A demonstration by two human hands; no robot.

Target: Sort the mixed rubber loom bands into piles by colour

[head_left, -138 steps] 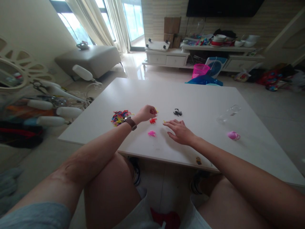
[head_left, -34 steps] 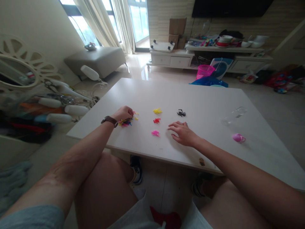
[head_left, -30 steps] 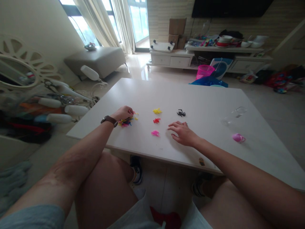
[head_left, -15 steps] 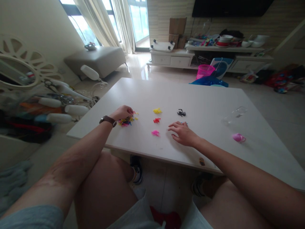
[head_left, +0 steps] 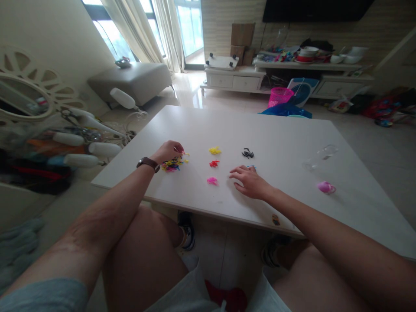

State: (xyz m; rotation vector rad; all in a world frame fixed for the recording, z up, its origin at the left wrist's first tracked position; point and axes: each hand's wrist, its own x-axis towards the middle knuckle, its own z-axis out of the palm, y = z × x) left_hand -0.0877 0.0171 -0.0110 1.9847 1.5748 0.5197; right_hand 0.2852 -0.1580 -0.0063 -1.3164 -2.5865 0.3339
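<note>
My left hand, with a dark-strapped watch on its wrist, is at the far edge of a mixed pile of small coloured rubber bands. Its fingers are pinched, and a tiny pink band shows at their tips. Palm down, my right hand has its fingers apart and holds nothing. It partly hides a few blue bands. Between the hands lie yellow bands, red bands and pink bands in separate heaps. A heap of black bands sits beyond my right hand.
Everything lies on a white table. On its right side are a clear container lying on its side and a pink-purple object with a loop. A small brown-and-yellow sticker is by the near edge.
My left hand has risen very slightly from the mixed pile, with the pink band at its fingertips. My right hand stays where it was.
</note>
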